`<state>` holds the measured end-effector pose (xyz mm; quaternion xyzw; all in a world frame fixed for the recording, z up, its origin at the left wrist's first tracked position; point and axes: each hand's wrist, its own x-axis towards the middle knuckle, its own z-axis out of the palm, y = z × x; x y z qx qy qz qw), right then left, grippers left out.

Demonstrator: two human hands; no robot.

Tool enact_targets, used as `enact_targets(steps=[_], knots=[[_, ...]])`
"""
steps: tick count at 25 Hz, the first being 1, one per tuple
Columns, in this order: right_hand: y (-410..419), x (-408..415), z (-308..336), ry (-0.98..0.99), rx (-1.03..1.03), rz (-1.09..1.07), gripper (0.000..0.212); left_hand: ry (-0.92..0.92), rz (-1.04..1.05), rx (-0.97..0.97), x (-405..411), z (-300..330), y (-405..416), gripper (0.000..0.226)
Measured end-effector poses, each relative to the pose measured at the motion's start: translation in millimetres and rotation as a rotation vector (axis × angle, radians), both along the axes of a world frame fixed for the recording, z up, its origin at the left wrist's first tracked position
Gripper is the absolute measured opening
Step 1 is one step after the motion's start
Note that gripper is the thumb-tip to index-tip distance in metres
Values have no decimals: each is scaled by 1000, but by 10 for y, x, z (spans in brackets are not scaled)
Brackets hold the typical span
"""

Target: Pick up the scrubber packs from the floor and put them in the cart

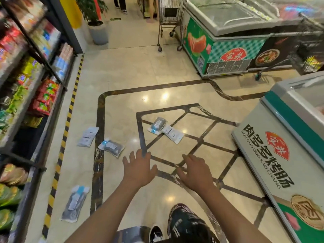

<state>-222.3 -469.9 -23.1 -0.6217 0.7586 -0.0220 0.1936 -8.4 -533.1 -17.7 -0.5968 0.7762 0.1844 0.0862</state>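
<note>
Several flat scrubber packs lie on the shiny tiled floor. One dark pack (111,147) is just ahead-left of my left hand (138,166), with a pale pack (88,136) further left. Two overlapping packs (165,129) rest further ahead on the dark floor pattern. Another dark pack (75,201) lies near my left, beside the striped tape. My right hand (195,170) hovers next to the left one; both are stretched forward, palms down, fingers spread, holding nothing. A metal shopping cart (170,21) stands far ahead by a freezer.
Snack shelves (26,95) line the left, edged by yellow-black floor tape (70,109). A chest freezer (287,155) stands close on the right, another freezer (226,41) further back. A potted plant (97,23) and people's legs (121,4) are far ahead. My shoe (184,223) is below.
</note>
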Motion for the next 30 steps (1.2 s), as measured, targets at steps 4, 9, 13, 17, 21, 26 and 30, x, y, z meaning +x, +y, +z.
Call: enact_targets(steps=[4,9,13,17,21,26,30], knots=[[-745,-292,-113,-20,69,-35,64,-29,-34,12,-240,-57,-800,61],[-2016,-695,-332,-21,65,-27,60,-64,-50,25,-701,-252,-2106,63],[-3213,-1085,-434,-62,76,-22,62,-139,-25,89,-1076,-364,-3158,60],[-4142,-1379,-482,-54,84,-10,66,-157,-62,56,-1347,-408,-3992,60],[-4852,-1566,-581,-66,125,-6,67,-169,-39,65,-1541,-461,-4719,60],[-5448,-1612,-671,-104,194,-58,64,-207,-109,74,-1594,-638,-5493,59],[-5971,-1574,-805,-114,230,-134,54,-235,-215,92,-1639,-860,-6229,60]])
